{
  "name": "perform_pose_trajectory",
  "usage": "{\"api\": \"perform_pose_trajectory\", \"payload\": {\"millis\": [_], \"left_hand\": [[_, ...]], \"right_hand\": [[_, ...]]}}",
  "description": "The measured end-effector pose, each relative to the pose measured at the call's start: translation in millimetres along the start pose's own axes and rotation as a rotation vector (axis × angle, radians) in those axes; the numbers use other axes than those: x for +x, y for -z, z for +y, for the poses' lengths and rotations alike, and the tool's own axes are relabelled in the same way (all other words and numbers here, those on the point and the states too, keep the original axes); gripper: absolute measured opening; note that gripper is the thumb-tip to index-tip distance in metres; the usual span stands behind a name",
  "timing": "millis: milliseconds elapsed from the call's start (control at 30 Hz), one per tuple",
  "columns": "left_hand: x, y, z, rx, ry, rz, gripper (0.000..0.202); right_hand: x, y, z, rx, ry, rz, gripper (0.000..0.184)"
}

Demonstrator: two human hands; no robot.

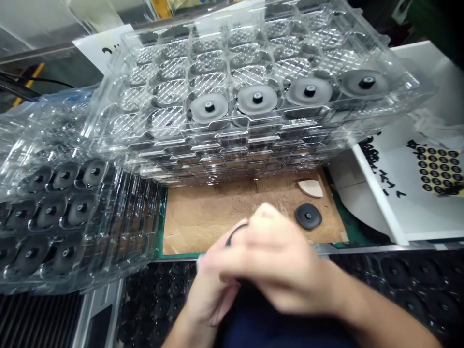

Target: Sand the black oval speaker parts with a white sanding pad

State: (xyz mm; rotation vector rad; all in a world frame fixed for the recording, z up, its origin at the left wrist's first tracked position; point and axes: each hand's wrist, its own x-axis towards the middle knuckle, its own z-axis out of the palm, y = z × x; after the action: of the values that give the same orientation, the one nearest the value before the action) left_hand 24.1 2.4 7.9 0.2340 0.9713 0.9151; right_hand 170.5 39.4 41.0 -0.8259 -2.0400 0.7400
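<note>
Your right hand (279, 261) crosses over your left hand (208, 299), both blurred, just below the near edge of a brown cardboard sheet (217, 217). A thin black curved piece (235, 235) shows between them; it cannot be told whether your fingers (266, 215) grip it or are released. Near the sheet's right edge lie a flat black rounded pad (308, 216) and a cream fan-shaped piece (311, 188), just before stacked clear plastic trays (232, 145) holding grey discs (257, 99).
</note>
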Motion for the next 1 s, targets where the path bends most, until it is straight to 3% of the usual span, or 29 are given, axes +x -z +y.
{"api": "perform_pose_trajectory", "payload": {"millis": [133,200,367,500,567,633,700,800,933,1000], "left_hand": [[2.8,-3.7,2.2,-0.056,0.023,-0.077,0.065],[3.3,-4.1,2.8,-0.072,0.013,-0.061,0.062],[4.3,-0.9,1.3,-0.094,0.006,0.003,0.062],[3.9,-3.8,-0.2,-0.089,0.034,-0.030,0.063],[2.7,-7.0,-1.5,-0.074,0.027,-0.046,0.057],[1.0,-9.4,-3.2,-0.053,0.029,-0.025,0.040],[-0.6,-9.8,-5.0,-0.050,0.043,-0.012,0.031],[-2.8,-6.8,-7.6,-0.071,0.043,-0.016,0.031],[-3.9,-1.7,-9.4,-0.077,0.030,-0.012,0.021],[-2.8,-0.3,-8.3,-0.120,0.036,-0.047,0.035]], "right_hand": [[-20.1,-11.3,38.9,-0.009,-0.568,0.216,0.024],[-40.2,-27.8,55.6,-0.001,-0.668,0.189,0.027],[-83.5,-66.6,71.6,0.060,-0.625,0.068,0.022],[-65.0,-44.1,51.9,0.028,-0.647,0.225,0.025],[-43.5,-24.1,32.0,0.017,-0.508,0.258,0.027],[-24.1,-10.3,13.1,0.026,-0.207,0.142,0.029],[-11.8,-5.8,0.8,-0.027,-0.088,0.052,0.028],[-5.8,-8.6,-5.5,-0.151,-0.173,0.039,0.027],[-6.2,-8.7,3.9,0.050,-0.084,-0.066,0.029],[-9.1,-7.4,17.8,-0.023,-0.215,-0.020,0.026]]}}
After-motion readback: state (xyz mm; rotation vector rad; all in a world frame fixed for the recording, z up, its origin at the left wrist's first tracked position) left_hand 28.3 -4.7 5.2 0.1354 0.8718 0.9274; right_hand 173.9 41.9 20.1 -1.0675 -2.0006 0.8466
